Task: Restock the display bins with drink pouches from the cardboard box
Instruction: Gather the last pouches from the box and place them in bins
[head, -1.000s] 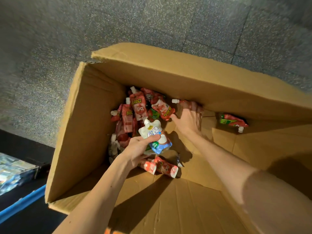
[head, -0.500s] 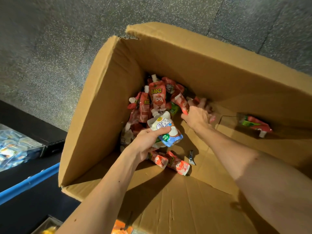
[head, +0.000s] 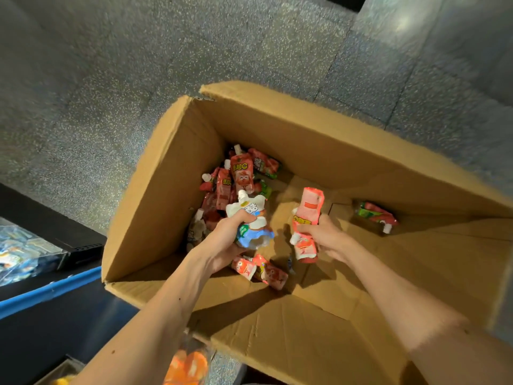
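A grey speckled floor (head: 125, 79) fills the upper part of the view; on it stands the open cardboard box (head: 305, 145), its flaps spread and its inside mostly bare brown card. At the left edge, outside the box, runs a blue rail (head: 50, 291), and beyond it lies a dark display bin (head: 69, 252) with silvery-blue packets (head: 19, 251) in it; at the bottom edge shows a blurred orange package (head: 188, 362).

A heap of red drink pouches (head: 241, 176) with white spouts is packed into the far left corner of the box; two more red pouches (head: 262, 269) lie flat on the box bottom just under the left hand; a single red-and-green pouch (head: 377, 215) lies well apart, against the right side.

Both bare forearms reach in over the near flap. The left hand (head: 222, 243) has its fingers clenched round the waist of a white-and-blue pouch (head: 251, 212), spout up, held above the box bottom beside the heap; the right hand (head: 326, 237) has its fingers wrapped round a bunch of pink-red pouches (head: 309, 215), held upright near the middle of the box; how many it holds cannot be told.
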`<state>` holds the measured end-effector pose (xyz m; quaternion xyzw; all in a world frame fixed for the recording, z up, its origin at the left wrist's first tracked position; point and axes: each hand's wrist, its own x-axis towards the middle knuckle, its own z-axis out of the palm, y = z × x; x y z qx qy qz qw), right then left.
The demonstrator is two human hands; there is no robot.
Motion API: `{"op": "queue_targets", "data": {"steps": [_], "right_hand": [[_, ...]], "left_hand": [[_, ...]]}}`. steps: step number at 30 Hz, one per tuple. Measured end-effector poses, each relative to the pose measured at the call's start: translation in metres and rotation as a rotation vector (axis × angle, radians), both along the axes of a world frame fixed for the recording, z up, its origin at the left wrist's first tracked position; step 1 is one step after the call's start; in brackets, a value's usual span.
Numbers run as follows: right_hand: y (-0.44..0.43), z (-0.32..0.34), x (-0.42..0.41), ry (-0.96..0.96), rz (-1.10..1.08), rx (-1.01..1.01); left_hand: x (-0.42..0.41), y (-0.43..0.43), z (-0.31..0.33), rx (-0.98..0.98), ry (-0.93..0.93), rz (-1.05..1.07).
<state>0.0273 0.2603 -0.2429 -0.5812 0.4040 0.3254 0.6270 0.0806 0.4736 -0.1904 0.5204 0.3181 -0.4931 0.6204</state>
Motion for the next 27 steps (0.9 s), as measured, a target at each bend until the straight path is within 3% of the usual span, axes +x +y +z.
{"op": "queue_targets", "data": {"steps": [5, 13, 23, 27], "right_hand": [[-0.002, 0.076, -0.007, -0.091, -0.122, 0.329], [0.015, 0.214, -0.057, -0.294, 0.025, 0.606], [0.119, 0.364, -0.159, -0.537, 0.488, 0.574], [0.171, 0.403, -0.203, -0.689, 0.737, 0.688]], "left_hand": [[-0.021, 0.009, 0.056, -0.188, -0.106, 0.183], [-0.114, 0.026, 0.176, -0.323, -0.385, 0.476], [-0.294, 0.063, 0.345, -0.163, -0.618, 0.812], [-0.353, 0.089, 0.380, -0.084, -0.765, 0.927]]}}
